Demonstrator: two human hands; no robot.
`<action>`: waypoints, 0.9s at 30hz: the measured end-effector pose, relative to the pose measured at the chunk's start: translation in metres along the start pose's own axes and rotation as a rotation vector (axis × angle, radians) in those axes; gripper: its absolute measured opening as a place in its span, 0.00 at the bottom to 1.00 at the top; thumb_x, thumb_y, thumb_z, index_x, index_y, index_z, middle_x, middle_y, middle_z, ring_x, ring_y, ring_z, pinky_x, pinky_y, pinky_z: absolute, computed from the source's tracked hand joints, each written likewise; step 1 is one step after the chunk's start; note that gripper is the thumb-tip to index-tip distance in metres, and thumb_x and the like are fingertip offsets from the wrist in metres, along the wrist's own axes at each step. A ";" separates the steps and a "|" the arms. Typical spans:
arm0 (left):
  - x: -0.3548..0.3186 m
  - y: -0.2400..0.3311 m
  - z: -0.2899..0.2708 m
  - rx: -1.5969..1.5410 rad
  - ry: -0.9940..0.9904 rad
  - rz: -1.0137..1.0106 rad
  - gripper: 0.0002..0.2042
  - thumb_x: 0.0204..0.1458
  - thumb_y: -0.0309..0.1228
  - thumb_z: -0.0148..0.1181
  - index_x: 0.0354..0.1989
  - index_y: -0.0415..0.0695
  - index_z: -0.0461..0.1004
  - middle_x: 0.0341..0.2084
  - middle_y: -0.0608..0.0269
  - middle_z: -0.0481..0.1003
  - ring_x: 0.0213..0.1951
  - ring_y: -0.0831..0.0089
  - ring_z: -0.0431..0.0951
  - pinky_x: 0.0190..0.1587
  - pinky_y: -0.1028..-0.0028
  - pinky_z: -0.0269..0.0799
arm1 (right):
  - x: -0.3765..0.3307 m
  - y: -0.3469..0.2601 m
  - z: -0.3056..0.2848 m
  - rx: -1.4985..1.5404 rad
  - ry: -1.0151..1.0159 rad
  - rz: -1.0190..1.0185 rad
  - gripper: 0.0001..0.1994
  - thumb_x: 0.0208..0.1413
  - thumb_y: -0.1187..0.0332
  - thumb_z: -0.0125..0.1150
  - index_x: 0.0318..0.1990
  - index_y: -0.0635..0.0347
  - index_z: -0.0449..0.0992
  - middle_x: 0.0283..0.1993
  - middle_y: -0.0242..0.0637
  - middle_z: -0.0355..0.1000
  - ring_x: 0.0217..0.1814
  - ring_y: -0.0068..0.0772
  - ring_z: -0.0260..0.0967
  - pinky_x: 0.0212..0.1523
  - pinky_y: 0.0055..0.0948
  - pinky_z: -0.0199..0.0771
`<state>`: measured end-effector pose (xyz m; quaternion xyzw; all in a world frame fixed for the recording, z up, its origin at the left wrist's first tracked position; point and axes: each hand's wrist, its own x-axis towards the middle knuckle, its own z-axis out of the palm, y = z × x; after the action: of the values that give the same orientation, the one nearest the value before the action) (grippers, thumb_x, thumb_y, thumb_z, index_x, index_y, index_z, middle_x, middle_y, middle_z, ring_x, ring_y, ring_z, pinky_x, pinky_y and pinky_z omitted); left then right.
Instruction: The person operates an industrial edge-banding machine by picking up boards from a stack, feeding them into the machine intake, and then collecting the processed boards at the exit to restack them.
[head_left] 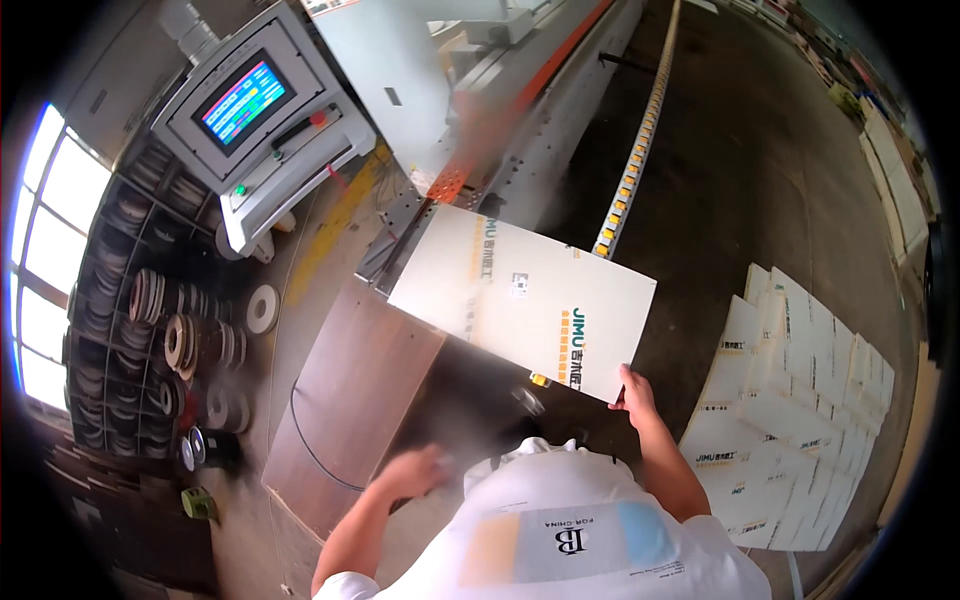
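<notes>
Head view: the right hand [632,390] grips the near corner of a white panel [520,300] lying at the machine [500,90] infeed. The left hand [415,470] is blurred, over a brown board [350,400]; its grip cannot be told. White panels are stacked [800,400] right, edge-band rolls shelved [160,340] left, beside the control screen [245,100].

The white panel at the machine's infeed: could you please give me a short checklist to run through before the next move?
1. Right hand grip on the white panel near corner: ok.
2. Left hand on the panel: not ok, it is off it and blurred.
3. Panel's far end at the machine infeed: ok.
4. Panel square to the roller rail: cannot tell.
5. Stack of white panels apart from the panel: ok.
</notes>
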<state>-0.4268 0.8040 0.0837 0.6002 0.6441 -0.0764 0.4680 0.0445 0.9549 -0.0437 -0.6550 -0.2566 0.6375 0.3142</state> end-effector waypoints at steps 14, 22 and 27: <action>-0.025 0.007 0.026 0.170 -0.112 0.013 0.23 0.58 0.49 0.60 0.52 0.44 0.69 0.36 0.39 0.80 0.42 0.42 0.80 0.45 0.52 0.74 | 0.004 0.004 -0.004 -0.177 0.039 -0.024 0.25 0.68 0.44 0.49 0.52 0.59 0.74 0.39 0.35 0.76 0.36 0.31 0.77 0.33 0.34 0.81; 0.056 -0.162 -0.006 -0.621 0.805 -0.447 0.18 0.60 0.39 0.58 0.48 0.37 0.68 0.33 0.38 0.77 0.38 0.40 0.79 0.39 0.51 0.74 | -0.009 -0.003 0.002 -0.002 0.102 0.000 0.26 0.68 0.45 0.50 0.49 0.64 0.74 0.38 0.40 0.76 0.32 0.34 0.77 0.24 0.33 0.79; 0.113 -0.130 -0.027 -1.219 0.829 -0.271 0.10 0.65 0.37 0.53 0.36 0.49 0.60 0.16 0.67 0.65 0.11 0.74 0.63 0.11 0.73 0.55 | -0.024 -0.030 0.010 0.001 0.083 0.017 0.26 0.66 0.41 0.51 0.50 0.58 0.73 0.36 0.35 0.76 0.29 0.28 0.73 0.21 0.30 0.75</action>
<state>-0.5324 0.8662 -0.0408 0.1298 0.7640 0.4694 0.4232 0.0348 0.9582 -0.0056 -0.6828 -0.2373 0.6128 0.3193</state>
